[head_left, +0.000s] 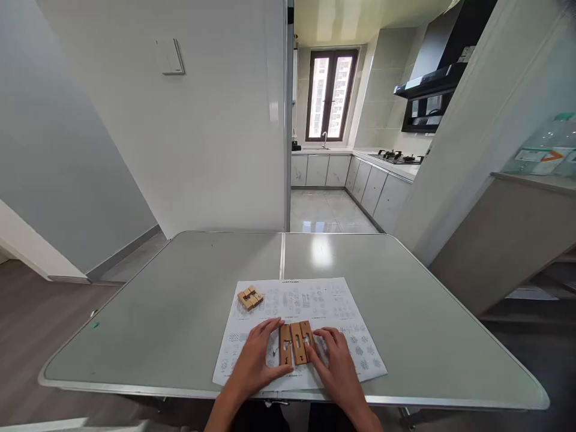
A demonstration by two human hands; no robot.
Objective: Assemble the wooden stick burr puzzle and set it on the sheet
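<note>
Three notched wooden puzzle bars (295, 342) lie side by side on a printed instruction sheet (299, 327) near the table's front edge. My left hand (257, 356) rests flat on the sheet, fingers stretched out and touching the left bar. My right hand (333, 356) lies flat on the other side, its fingers against the right bar. A small assembled cluster of wooden pieces (250, 297) sits on the sheet's far left corner, apart from both hands.
The grey folding table (180, 312) has a seam down its middle and a metal rim. Beyond it stands a white wall with a switch panel (170, 57); a kitchen (360, 174) opens behind. A counter (517, 234) stands at right.
</note>
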